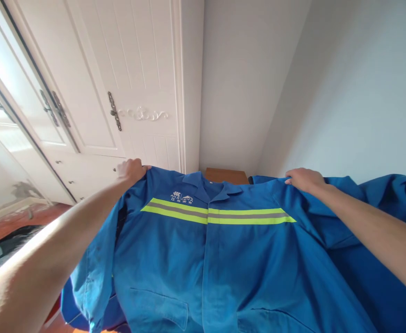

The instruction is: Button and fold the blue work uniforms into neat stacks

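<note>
Head view, blue work jacket (pixel 223 259) spread flat before me, my left hand (pixel 131 169) pinching its far left shoulder, my right hand (pixel 303 178) pinching the far right shoulder, white wardrobe (pixel 95 92) beyond.

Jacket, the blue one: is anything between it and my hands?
Nothing visible. The left hand and the right hand each grip the jacket at a shoulder, directly on the cloth.

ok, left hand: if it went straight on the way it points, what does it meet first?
The left hand grips the blue jacket at its shoulder and points forward, past the fabric edge. The white wardrobe door is probably first in line. The gap to it is hard to judge.
</note>
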The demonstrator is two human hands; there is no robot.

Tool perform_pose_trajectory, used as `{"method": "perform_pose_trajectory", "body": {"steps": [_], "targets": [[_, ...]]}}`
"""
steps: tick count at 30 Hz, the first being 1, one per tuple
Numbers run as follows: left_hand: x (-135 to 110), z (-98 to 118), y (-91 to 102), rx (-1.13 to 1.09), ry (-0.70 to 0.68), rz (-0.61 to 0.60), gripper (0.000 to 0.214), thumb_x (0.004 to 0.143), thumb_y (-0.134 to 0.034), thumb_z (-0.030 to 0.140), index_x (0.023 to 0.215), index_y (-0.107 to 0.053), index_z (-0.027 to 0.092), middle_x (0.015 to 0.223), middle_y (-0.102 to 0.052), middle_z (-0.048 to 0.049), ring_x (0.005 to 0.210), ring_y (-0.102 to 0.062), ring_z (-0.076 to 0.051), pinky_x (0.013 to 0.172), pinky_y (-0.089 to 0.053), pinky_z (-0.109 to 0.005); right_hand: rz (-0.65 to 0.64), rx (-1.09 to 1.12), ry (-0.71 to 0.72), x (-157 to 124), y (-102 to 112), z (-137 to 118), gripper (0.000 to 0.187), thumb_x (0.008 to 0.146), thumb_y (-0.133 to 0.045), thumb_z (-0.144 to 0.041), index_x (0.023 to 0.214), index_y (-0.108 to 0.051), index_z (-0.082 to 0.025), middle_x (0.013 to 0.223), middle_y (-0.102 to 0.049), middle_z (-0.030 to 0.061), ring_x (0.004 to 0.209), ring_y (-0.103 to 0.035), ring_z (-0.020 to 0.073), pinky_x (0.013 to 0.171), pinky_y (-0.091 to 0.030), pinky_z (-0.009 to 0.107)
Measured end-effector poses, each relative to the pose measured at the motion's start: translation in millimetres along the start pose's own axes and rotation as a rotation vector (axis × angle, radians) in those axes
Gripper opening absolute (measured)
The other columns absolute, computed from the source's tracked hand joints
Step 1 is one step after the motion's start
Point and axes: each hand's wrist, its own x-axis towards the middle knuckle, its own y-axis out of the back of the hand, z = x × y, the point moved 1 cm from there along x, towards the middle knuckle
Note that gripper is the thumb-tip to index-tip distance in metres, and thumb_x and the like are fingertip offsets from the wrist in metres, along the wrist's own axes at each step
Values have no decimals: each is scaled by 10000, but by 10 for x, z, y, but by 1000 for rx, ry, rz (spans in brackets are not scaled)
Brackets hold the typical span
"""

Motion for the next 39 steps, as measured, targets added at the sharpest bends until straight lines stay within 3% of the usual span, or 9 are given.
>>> {"method": "perform_pose_trajectory", "body": {"steps": [6, 12, 15, 18, 22, 26, 32, 36, 39], "targets": [[-220, 427, -353, 0, -296, -39, 343, 911, -482, 249, 1141, -601, 25, 1267, -573, -260, 1247, -480, -365, 1023, -340, -531, 9, -92, 146, -78, -323, -588, 338, 880, -418, -51, 1027, -705, -154, 1123, -674, 195, 1093, -597, 306, 877, -407, 411], [-503, 1062, -647, -125, -785, -150, 572, 963, -354, 501, 1450, -389, 204, 1568, -330, -78, 1468, -213, -190, 1166, -185, -302, 299, 162, 517, -155, -196, -1361, 464, 878, -356, -56, 1230, -636, -171, 1311, -609, 125, 1227, -526, 283, 1034, -365, 416], [-548, 1328, -971, -235, -693, -248, 728, 960, -254, 580, 1520, -234, 115, 1610, -166, -157, 1495, -118, -262, 1173, -175, -376, 216, 295, 599, -44, -240, -1725, 476, 918, -393, -180, 1374, -529, -161, 1452, -500, 100, 1353, -428, 253, 1140, -282, 372], [-539, 1499, -1274, -301, -538, -292, 790, 953, -216, 598, 1529, -163, 60, 1605, -123, -208, 1491, -110, -305, 1172, -168, -430, 46, 369, 428, 128, -477, -1944, 609, 957, -403, -404, 1487, -349, -111, 1569, -306, 139, 1455, -263, 259, 1186, -209, 380], [-525, 1569, -1464, -291, -515, -258, 800, 941, -188, 625, 1529, -198, 83, 1598, -187, -190, 1484, -149, -311, 1175, -158, -463, -68, 390, 314, 217, -896, -2033, 676, 985, -271, -519, 1504, -286, -85, 1588, -231, 180, 1473, -203, 296, 1179, -200, 453], [-536, 1549, -1488, -293, -526, -237, 819, 923, -172, 670, 1529, -222, 122, 1593, -226, -170, 1479, -179, -297, 1173, -180, -446, -88, 413, 302, 200, -1093, -2023, 696, 990, -181, -546, 1525, -229, -105, 1616, -134, 157, 1495, -110, 261, 1196, -141, 441], [-577, 1516, -1394, -343, -537, -217, 754, 931, -250, 651, 1454, -377, 123, 1543, -341, -183, 1446, -264, -318, 1146, -242, -458, -130, 425, 307, 135, -1029, -2006, 718, 980, -185, -562, 1526, -233, -97, 1617, -125, 155, 1494, -111, 274, 1196, -144, 446], [-429, 1454, -1266, -405, -521, -227, 519, 977, -294, 495, 1287, -556, 172, 1288, -617, -158, 1258, -527, -298, 1040, -388, -416, -146, 447, 342, 79, -932, -1945, 678, 962, -316, -558, 1460, -386, -105, 1589, -235, 171, 1471, -213, 297, 1176, -213, 408], [-236, 1426, -1243, -444, -468, -233, 477, 954, -413, 406, 1358, -499, 169, 1320, -600, -152, 1248, -537, -282, 1016, -412, -376, -158, 487, 369, 150, -832, -1864, 549, 948, -413, -515, 1334, -539, -146, 1474, -453, 167, 1368, -417, 296, 1101, -334, 364]]}}
